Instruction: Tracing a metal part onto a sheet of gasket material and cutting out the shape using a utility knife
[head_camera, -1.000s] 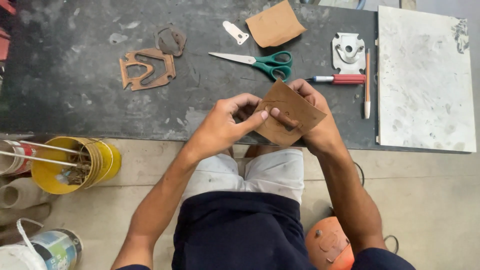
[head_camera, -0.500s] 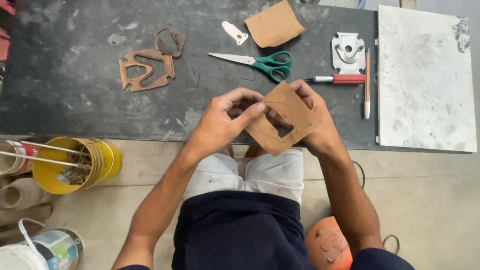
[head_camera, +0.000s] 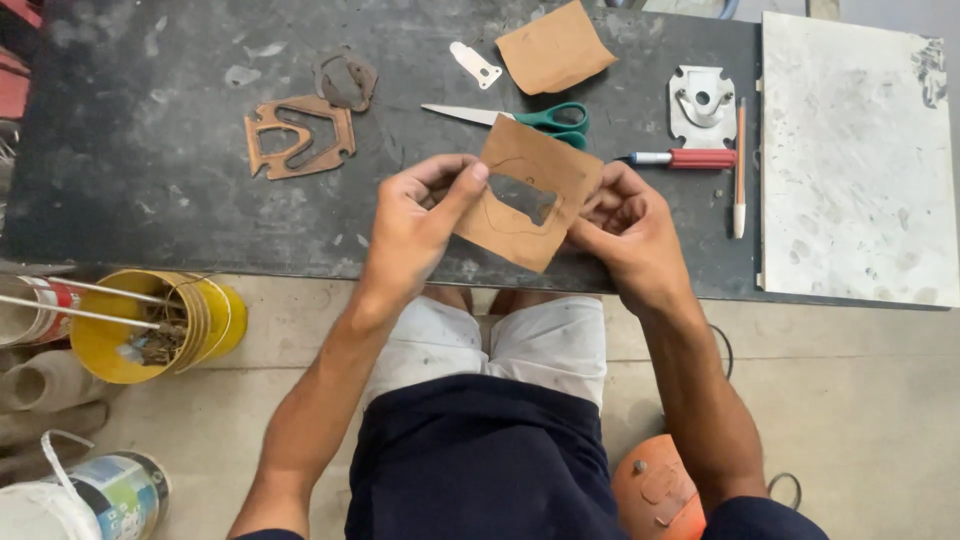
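The dark desk (head_camera: 180, 210) carries a pale slab (head_camera: 850, 160) at its right end, green-handled scissors (head_camera: 530, 117), a metal plate (head_camera: 701, 106) and a cut brown gasket shape (head_camera: 298, 137). Above its near edge, the left hand (head_camera: 420, 225) and right hand (head_camera: 630, 230) both pinch a brown gasket sheet (head_camera: 530, 195), whose middle already shows a cut-out window. It looks like the inner opening is being worked free; cleaning that edge would need a steady grip. On the floor, a yellow can (head_camera: 150, 325) holds rods and scraps.
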